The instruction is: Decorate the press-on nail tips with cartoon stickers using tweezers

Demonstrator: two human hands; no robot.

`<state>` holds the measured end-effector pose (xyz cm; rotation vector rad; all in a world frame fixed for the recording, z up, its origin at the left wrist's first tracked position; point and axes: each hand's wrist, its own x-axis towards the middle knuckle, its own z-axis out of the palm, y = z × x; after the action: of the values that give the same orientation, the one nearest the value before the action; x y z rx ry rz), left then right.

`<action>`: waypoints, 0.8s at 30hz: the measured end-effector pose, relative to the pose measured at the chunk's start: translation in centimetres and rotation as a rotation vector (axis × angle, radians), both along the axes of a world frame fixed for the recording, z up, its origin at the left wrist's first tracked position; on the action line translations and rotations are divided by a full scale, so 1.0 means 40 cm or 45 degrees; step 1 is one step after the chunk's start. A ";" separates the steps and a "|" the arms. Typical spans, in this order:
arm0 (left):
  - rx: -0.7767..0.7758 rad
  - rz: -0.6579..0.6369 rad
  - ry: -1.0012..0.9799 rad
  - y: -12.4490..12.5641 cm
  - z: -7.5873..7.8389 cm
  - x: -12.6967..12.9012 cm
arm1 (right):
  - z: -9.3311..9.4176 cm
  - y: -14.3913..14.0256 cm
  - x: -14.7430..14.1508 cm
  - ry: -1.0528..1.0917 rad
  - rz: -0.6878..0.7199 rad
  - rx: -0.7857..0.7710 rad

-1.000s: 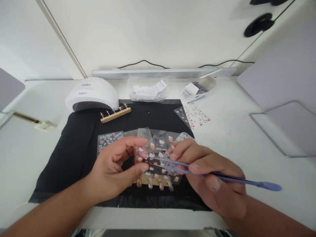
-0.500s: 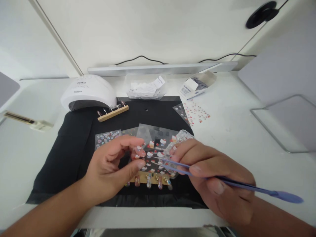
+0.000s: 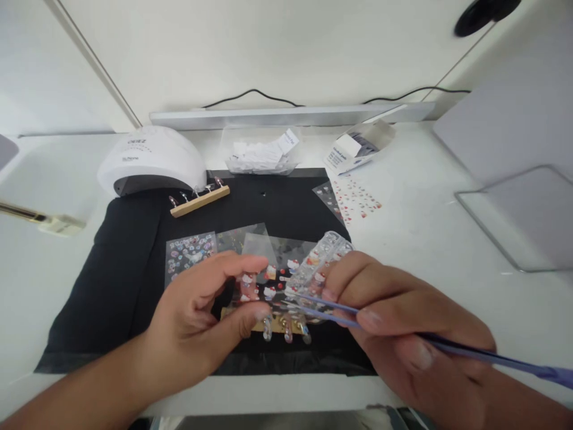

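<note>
My left hand (image 3: 197, 322) pinches a clear sticker sheet (image 3: 281, 279) at its left edge, fingers above and thumb below. White cartoon cats with red bows and small red shapes are printed on it. In my right hand (image 3: 416, 325) are purple tweezers (image 3: 333, 313), their thin tips slightly apart and close over a cat sticker; contact cannot be made out. A clear compartment case (image 3: 330, 243) lies beside my right fingers, partly hidden. Below the sheet, several decorated nail tips (image 3: 287, 329) stick out from a wooden holder (image 3: 258, 326), partly covered by my left thumb.
On the black mat (image 3: 116, 263) lie more sticker sheets (image 3: 190, 248) and a second wooden nail holder (image 3: 201, 201). Behind stand a white nail lamp (image 3: 152, 155), a clear tub of white packets (image 3: 262, 156) and an opened alcohol-pad box (image 3: 358, 149). A wire stand (image 3: 486, 236) is right.
My left hand and the sticker sheet have shifted slightly, and my thumb covers more nail tips. The tweezers have moved a little right and down. The whole view has tilted slightly.
</note>
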<state>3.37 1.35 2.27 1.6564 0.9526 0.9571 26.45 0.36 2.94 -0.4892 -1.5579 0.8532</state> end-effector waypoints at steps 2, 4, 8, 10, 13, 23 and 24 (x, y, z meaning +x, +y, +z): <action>0.050 -0.010 0.034 0.003 -0.001 -0.003 | 0.001 0.003 -0.001 0.003 0.004 -0.002; 0.101 -0.012 0.049 0.007 -0.003 -0.003 | -0.001 0.003 -0.002 0.013 0.003 -0.001; 0.221 -0.021 0.067 0.014 -0.003 0.000 | -0.007 0.002 -0.005 0.063 -0.027 -0.014; 0.294 -0.018 0.088 0.017 -0.001 0.002 | -0.008 0.002 -0.008 0.078 -0.031 -0.033; 0.342 -0.002 0.118 0.020 0.002 0.004 | -0.008 0.003 -0.010 0.083 -0.024 -0.047; 0.298 0.155 0.151 0.026 0.009 0.004 | -0.031 0.022 -0.016 0.124 -0.036 -0.010; 0.288 0.153 0.123 0.027 0.008 0.005 | -0.033 0.023 -0.018 0.135 -0.043 -0.008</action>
<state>3.56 2.42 2.59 1.8655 1.0492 1.1071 25.73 1.29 1.62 -0.4660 -1.4468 0.8451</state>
